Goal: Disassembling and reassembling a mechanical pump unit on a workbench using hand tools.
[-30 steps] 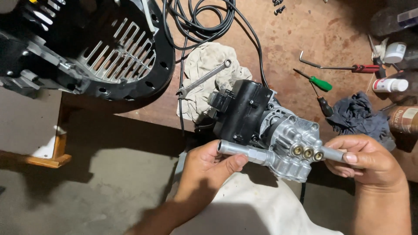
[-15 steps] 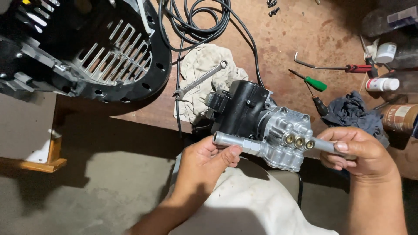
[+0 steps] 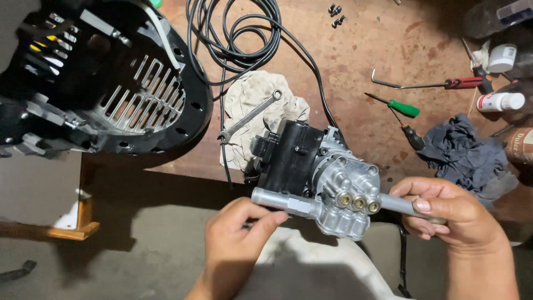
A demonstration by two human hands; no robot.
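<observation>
Pump, black and cast metal, at the table's near edge: we judge it heavy, rigid, awkward. Our left hand pinches the tube's left end; our right hand wraps the right end. Best held there.

Both hands grip a grey-and-black pump assembly at the surface edge: left hand pinches its left tube end, right hand wraps the right one. Behind: wrench on a rag, green screwdriver, coiled black cable.
</observation>
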